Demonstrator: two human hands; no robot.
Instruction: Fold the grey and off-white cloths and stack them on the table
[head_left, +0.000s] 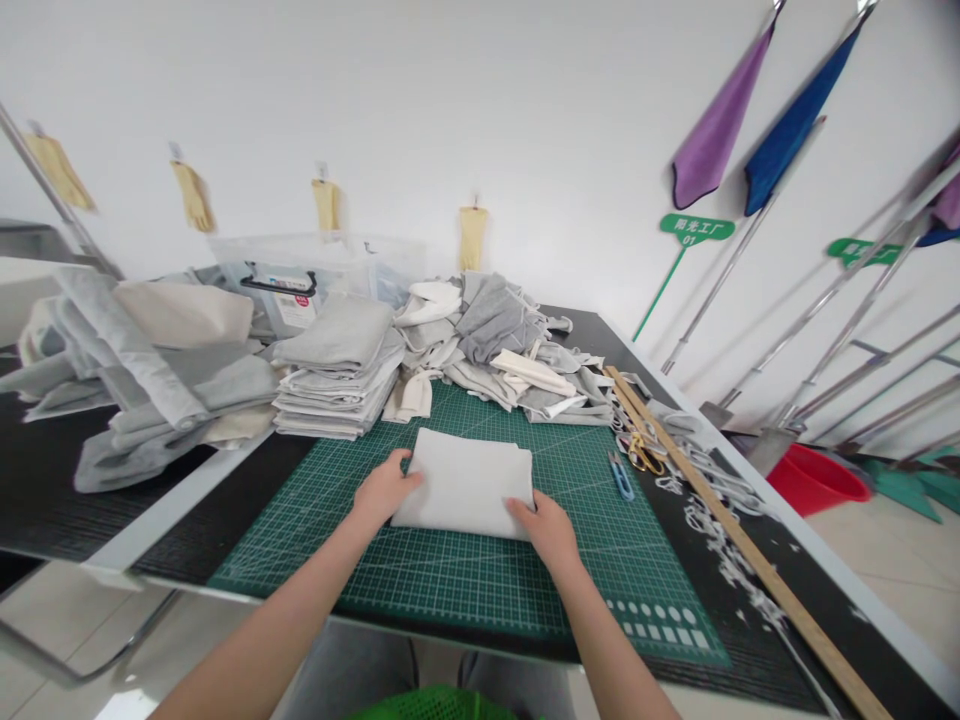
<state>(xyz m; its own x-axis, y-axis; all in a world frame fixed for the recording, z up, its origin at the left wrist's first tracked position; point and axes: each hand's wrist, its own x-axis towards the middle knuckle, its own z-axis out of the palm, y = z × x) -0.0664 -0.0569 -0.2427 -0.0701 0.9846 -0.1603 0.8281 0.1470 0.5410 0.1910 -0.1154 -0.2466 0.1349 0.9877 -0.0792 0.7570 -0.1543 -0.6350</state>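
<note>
A folded white cloth lies flat on the green cutting mat. My left hand grips its left edge, thumb on top. My right hand holds its near right corner, fingers over the edge. Behind the cloth stands a neat stack of folded grey cloths. A loose heap of grey and white cloths lies at the back of the mat.
Small blue snips, yellow-handled scissors and a long wooden ruler lie to the right among white fabric scraps. More grey fabric is piled at left. A clear plastic bin stands by the wall. A red basin sits on the floor.
</note>
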